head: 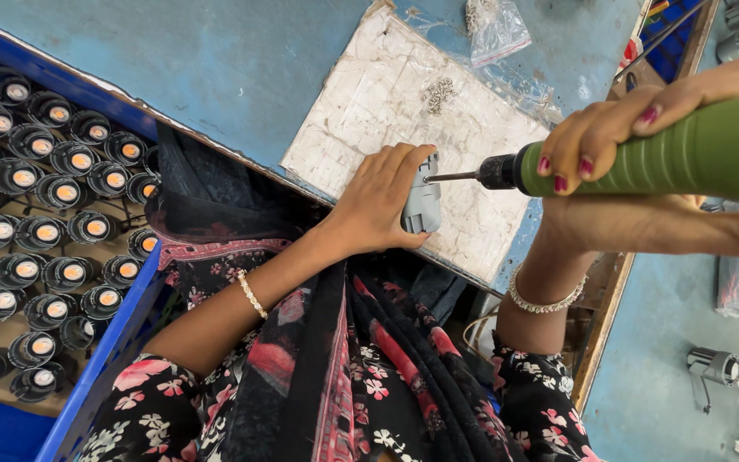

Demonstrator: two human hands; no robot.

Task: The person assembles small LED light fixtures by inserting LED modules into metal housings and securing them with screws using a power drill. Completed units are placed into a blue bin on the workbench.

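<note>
Blue-painted worktop (241,60) carries a worn white board (378,103) with a small heap of screws (440,92) on it. Left hand (382,201) reaches forward, fingers closed round a small grey housing (422,204) held against the board's near edge. Right hand (617,128) is wrapped over a green electric screwdriver (686,154), held level, its bit touching the housing. Clear plastic bag (493,30) lies beyond the board. Blue crate (109,342) at left holds rows of round black lamp fittings (44,231).
</note>
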